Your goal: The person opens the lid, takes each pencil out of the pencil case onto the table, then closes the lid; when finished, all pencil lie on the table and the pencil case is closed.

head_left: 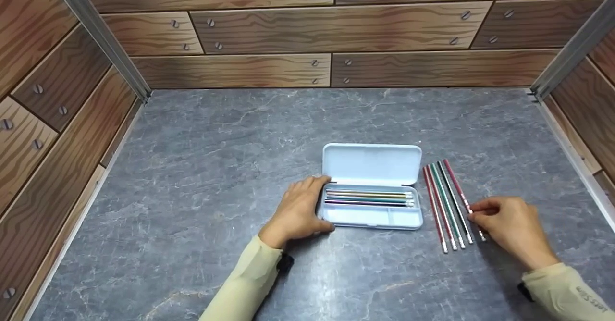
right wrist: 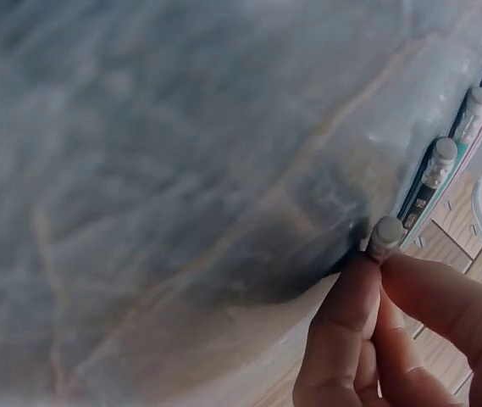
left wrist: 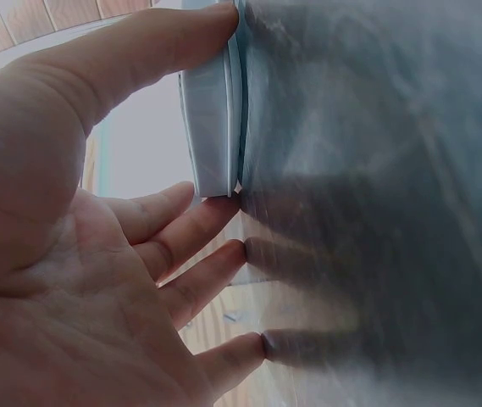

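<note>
With my right hand (head_left: pixel 514 227), I am pinching a pink pencil (head_left: pixel 458 185) between thumb and fingertips, close to its eraser end. This pencil is lying to the right of the case (head_left: pixel 358 216), at the right end of a row, and its plain end is pointing away from me. In the right wrist view its white eraser (right wrist: pixel 387 231) is showing just beyond my fingertips; whether the pencil is touching the table I cannot tell.

Immediately left of it, four more pencils are lying side by side, slightly fanned: a black pencil (head_left: pixel 455 203), a green pencil (head_left: pixel 448 206) and two red pencils (head_left: pixel 435 210). Their eraser ends are facing me.

The pale blue case is lying on the table between my hands, its lid (head_left: pixel 372 164) leaning back on the far side. Several pencils (head_left: pixel 367 199) are lying lengthwise inside its long rear section, erasers to the right; overlap is hiding their exact number.

With my left hand (head_left: pixel 298 208), I am holding the case across its left end, thumb at the near corner, fingertips at the far corner. My two hands are resting well apart.

The grey marbled table (head_left: pixel 202 167) is extending to wood-patterned walls (head_left: pixel 269 29), with metal posts (head_left: pixel 98 30) standing at the rear corners.
</note>
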`<action>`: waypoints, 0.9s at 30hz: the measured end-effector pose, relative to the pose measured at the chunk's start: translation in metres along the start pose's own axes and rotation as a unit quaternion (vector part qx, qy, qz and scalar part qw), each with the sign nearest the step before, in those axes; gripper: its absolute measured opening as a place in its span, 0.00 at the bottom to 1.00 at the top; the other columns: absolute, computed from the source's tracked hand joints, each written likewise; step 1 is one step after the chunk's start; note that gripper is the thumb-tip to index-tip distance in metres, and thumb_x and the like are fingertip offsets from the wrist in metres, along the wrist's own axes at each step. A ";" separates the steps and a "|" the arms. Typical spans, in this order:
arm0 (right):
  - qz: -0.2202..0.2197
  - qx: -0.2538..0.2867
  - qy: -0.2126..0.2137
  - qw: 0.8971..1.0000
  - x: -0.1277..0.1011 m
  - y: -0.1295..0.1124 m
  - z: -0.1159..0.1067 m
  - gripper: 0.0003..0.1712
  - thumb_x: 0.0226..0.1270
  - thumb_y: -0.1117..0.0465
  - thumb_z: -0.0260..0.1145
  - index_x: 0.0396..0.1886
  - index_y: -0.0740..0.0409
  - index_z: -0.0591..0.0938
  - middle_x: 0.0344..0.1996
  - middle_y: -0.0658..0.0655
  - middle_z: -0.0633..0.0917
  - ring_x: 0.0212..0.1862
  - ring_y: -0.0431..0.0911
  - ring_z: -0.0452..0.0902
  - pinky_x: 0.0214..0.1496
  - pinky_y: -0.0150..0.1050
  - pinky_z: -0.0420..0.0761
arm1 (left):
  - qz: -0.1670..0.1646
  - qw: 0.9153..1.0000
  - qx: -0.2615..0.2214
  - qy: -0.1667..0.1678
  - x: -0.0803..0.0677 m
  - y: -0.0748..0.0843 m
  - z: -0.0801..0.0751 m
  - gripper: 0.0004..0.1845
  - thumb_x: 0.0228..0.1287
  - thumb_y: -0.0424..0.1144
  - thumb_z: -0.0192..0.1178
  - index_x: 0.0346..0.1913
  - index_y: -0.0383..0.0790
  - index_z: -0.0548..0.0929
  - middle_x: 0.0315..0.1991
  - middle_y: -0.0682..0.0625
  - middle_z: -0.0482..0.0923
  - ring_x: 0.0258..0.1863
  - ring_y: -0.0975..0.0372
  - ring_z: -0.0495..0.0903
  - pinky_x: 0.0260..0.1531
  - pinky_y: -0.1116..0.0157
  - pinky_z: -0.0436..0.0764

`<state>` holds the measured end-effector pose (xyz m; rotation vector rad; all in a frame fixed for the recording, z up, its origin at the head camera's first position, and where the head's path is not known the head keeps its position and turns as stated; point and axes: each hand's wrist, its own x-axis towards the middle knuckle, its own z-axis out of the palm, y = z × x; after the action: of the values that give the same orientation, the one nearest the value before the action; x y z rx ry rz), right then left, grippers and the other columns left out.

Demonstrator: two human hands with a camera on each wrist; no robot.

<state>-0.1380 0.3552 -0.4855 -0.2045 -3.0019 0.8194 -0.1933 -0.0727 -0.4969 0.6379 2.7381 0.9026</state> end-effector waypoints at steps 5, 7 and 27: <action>0.005 0.006 -0.011 1.000 0.000 -0.001 0.001 0.13 0.67 0.60 0.80 0.46 0.65 0.95 0.37 0.63 0.96 0.33 0.41 0.83 0.32 0.32 0.75 | -0.001 1.000 0.002 -0.001 -0.001 -0.001 0.000 0.57 0.52 0.44 0.88 0.84 0.42 0.69 0.77 0.42 0.76 0.79 0.42 0.73 0.87 0.39 0.64; 0.009 0.012 -0.017 1.000 0.000 -0.002 0.001 0.14 0.69 0.60 0.79 0.47 0.66 0.95 0.35 0.61 0.96 0.31 0.39 0.84 0.31 0.31 0.76 | -0.001 1.000 0.001 -0.001 -0.001 -0.001 0.000 0.57 0.52 0.44 0.88 0.84 0.42 0.69 0.77 0.42 0.76 0.79 0.42 0.72 0.87 0.38 0.64; -0.324 0.021 0.115 0.939 0.021 -0.075 0.045 0.24 0.58 0.71 0.85 0.56 0.63 0.93 0.51 0.62 0.96 0.52 0.59 0.94 0.61 0.40 0.90 | -0.001 1.000 0.002 0.002 -0.001 0.001 -0.002 0.57 0.53 0.45 0.88 0.84 0.42 0.69 0.78 0.42 0.75 0.80 0.43 0.73 0.87 0.40 0.65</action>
<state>-0.1703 0.2709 -0.4862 0.6131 -2.5542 0.7124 -0.1923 -0.0734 -0.4945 0.6332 2.7449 0.8992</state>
